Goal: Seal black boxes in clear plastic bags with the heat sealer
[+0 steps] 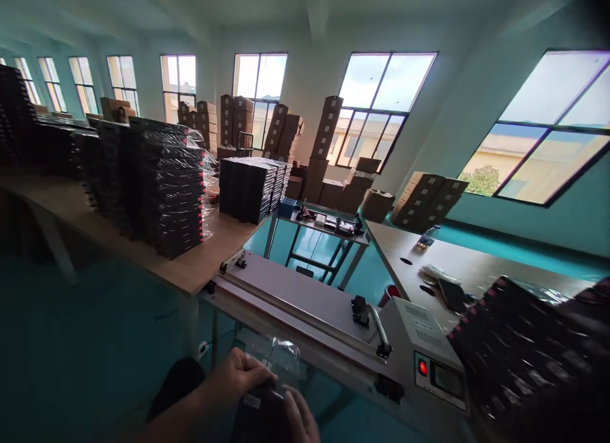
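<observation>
Low in front of me is a flat black box (261,417) with a small pale label, in a clear plastic bag (284,353) whose loose end sticks up past its far edge. My left hand (244,372) is closed, thumb and fingers pinching the bag at that far edge. My right hand (300,416) wraps around the box's right side, its lower part cut off by the frame. Just beyond both hands lies a long bar sealer (305,316). Its grey control box (429,347), with a lit red switch, is at the right.
Bagged black boxes (176,195) are stacked on the left wooden table (229,236), with bare black boxes (248,185) behind. More bagged boxes (519,354) lean at right, near a phone (452,295) and bottle (429,236). Cartons (424,201) stand by the windows.
</observation>
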